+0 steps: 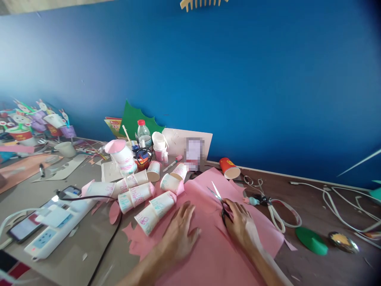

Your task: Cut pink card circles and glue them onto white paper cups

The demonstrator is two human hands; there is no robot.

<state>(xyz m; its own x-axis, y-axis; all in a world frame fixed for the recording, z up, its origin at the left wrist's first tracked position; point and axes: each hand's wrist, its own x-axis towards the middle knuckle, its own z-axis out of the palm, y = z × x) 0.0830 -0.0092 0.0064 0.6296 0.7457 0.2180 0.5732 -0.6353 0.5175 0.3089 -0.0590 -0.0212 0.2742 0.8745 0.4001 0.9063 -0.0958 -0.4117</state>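
Observation:
A large sheet of pink paper [214,254] covers the middle of the table, its edges cut ragged in places. Flat on its left part rests my left hand [180,230], fingers spread and nothing in them. My right hand [241,222] grips a pair of scissors [218,194] by the dark handles. Their metal blades stand slightly apart over the paper and point away from me. Just left of the sheet lie several printed paper cups [156,210], some joined end to end, a few with pink paper cones on the tip.
At left a white power strip [49,238] and a phone [26,226] lie with cables. Behind stand a bottle [144,133] and stacked cups [120,157]. A red cup [229,168] lies beyond the sheet. White cables [336,206] and a green paper disc [312,240] are at right.

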